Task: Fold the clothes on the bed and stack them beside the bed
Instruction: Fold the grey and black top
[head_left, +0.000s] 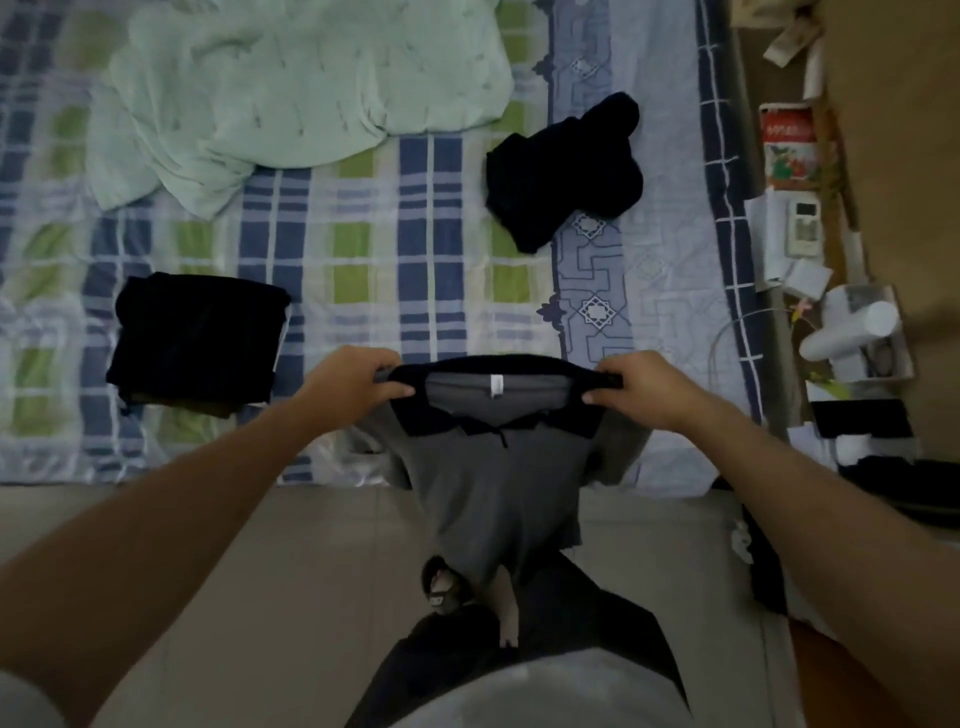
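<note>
You held the grey polo shirt (493, 488) up by its shoulders at the near edge of the bed (415, 260). Your left hand (345, 387) had its fingers curled round the left end of the dark collar; your right hand (644, 387) gripped the right end, thumb on the near side. Collar was stretched flat between the two hands, white neck label showing. The shirt body hung down over the floor (260, 571) in front of your legs, its sleeves bunched against the bed edge.

On the bed: a folded dark stack (195, 340) lay to the left, near your left hand but apart from it. A crumpled dark garment (563, 169) sat further back, right of centre. A pale green blanket (291, 88) was rumpled at the far side. Clutter on the shelf (831, 260) right of the bed, including a white remote (804, 228).
</note>
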